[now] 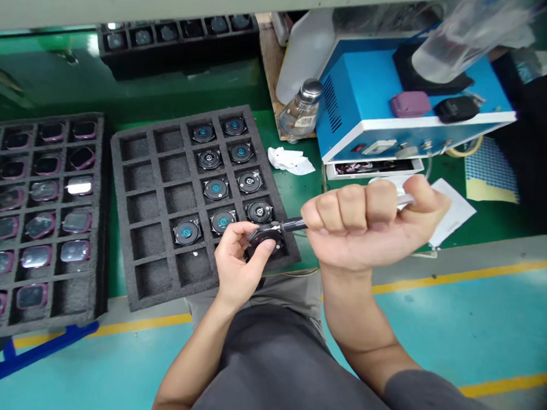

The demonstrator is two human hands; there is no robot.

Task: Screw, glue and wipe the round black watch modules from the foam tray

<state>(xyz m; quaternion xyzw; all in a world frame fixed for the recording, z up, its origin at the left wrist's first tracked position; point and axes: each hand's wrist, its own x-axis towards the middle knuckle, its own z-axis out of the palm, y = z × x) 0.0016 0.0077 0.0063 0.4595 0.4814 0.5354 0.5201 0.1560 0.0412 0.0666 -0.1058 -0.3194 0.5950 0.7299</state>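
Observation:
My left hand (239, 263) pinches a round black watch case (262, 236) between thumb and fingers, above the near right corner of a dark foam tray (147, 232). My right hand (362, 227) is wrapped in a fist around a pen-like tool (294, 224) with a dark front end; a pale part shows by the thumb. The tool's tip meets the edge of the watch case, though exact contact is hard to make out. Other round watch cases (187, 232) lie in the tray's right-hand pockets, several with blue centres. Pockets on its left side hold nothing.
A second foam tray (107, 198) with squarish purple-rimmed watch cases stands at left. Behind are another black tray (183, 54), a glass bottle (297, 113) and crumpled tissue (291, 160). A blue box-shaped machine (368, 92) stands at right, above a small white drawer (374, 168).

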